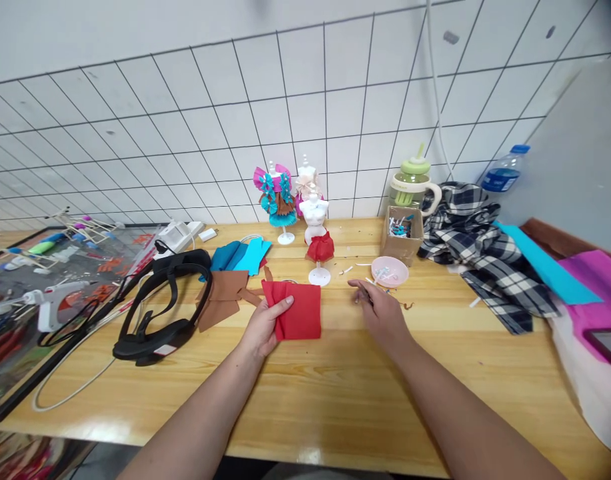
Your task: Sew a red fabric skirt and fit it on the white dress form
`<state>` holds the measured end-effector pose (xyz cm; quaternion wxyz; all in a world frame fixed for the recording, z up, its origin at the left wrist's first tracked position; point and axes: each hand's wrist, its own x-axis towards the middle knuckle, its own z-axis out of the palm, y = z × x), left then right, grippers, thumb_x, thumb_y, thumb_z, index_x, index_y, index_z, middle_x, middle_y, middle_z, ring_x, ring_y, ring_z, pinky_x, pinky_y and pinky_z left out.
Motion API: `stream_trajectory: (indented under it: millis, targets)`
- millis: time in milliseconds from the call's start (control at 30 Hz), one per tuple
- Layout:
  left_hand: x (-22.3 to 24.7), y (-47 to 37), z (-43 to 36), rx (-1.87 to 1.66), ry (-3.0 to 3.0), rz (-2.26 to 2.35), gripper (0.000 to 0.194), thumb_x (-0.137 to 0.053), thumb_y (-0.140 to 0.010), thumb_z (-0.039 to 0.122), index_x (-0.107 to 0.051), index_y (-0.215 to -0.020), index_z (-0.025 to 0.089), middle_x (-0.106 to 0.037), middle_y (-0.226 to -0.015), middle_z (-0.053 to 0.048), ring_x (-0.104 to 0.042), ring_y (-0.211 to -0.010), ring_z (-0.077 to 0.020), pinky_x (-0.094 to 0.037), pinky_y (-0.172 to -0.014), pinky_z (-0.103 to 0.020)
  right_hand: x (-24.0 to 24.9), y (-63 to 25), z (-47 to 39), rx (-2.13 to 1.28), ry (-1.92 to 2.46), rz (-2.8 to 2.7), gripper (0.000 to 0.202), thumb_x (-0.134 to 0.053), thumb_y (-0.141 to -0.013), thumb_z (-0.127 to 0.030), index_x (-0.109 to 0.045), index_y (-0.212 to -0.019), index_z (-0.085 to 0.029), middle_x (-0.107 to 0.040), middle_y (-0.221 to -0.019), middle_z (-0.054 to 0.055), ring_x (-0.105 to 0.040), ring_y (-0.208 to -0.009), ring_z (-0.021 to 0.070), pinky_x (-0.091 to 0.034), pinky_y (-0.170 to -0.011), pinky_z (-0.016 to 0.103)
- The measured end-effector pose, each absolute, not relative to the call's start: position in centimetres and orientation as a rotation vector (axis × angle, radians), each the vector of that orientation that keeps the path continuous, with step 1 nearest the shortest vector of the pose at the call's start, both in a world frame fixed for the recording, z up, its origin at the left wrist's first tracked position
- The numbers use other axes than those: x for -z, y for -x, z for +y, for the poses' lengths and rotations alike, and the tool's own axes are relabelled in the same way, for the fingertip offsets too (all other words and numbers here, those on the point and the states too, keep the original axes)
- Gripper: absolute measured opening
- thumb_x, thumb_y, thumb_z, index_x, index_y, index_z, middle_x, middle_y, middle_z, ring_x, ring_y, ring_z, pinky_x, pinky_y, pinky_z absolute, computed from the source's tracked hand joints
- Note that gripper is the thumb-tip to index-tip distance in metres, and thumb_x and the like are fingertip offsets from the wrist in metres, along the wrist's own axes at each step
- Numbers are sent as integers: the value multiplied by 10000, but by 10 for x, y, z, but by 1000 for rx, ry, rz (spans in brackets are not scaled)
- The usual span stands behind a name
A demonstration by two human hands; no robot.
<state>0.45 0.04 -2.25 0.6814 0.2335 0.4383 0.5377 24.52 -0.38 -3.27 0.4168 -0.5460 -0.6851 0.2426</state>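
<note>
Folded red paper [303,312] is held by my left hand [268,323], thumb on top, over the middle of the wooden table. To its right, my right hand [383,313] hovers with curled fingers around a small dark object that I cannot make out. Behind the red paper stands a small white mannequin [314,212] with a red ruffled skirt [320,247] around its stand. Another mannequin, in a pink, blue and brown ruffled dress [278,197], is further back on the left, beside one in pale pink. Brown paper pieces [225,288] lie left of my left hand.
Blue paper [240,255] and a black headset [160,340] lie left; a glue gun [60,303] is beyond. At right are a pink dish [389,272], a cardboard box [401,243], a green-lidded jug [413,180], plaid cloth [480,233] and a bottle [505,170].
</note>
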Motion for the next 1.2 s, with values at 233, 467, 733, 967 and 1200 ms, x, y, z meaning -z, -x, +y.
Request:
stream_trajectory:
  millis: [233,467,733,967,1200]
  targets:
    - [13,-39,-7,-1163,-630,978,398,-829,-656,216,-648,-1003,144,-745,-929,-80,-718,-811,-202,-576,-768,-301,34,-200,-22,-1467,1187,-1293,517,-730,-690,-495,-608,-1065,-161,-658,-963,55,-607,-884,195,-477,-785,319]
    - [28,-40,-6,-1177,-523,918,365,-802,-699,247,-656,-1014,136,-747,-957,-99,-714,-809,-202,-581,-749,-302,38,-206,-15,-1503,1248,-1143,356,-738,-657,-409,-583,-889,-188,-448,-603,-74,-340,-473,65,-258,-439,215]
    - [33,-34,-13,-1129,-543,904,347,-790,-706,203,-667,-1019,117,-751,-956,-121,-718,-816,-218,-578,-758,-308,31,-201,-19,-1719,1210,-955,527,-748,-641,-529,-553,-1017,-215,-455,-605,-84,-249,-414,42,-110,-397,202]
    - [30,-34,-19,-1078,-603,784,413,-769,-728,220,-644,-1108,114,-732,-1054,-159,-705,-953,-295,-545,-890,-415,32,-210,-15,-1553,1217,-898,442,-814,-555,-423,-537,-817,-198,-462,-553,-87,-325,-431,55,-178,-409,201]
    - [20,-15,-14,-957,-702,855,461,-790,-637,153,-670,-1082,137,-739,-1026,-132,-705,-920,-282,-540,-843,-370,20,-231,-15,-1566,1054,-777,345,-776,-589,-315,-587,-857,-211,-550,-608,-58,-457,-490,89,-337,-458,205]
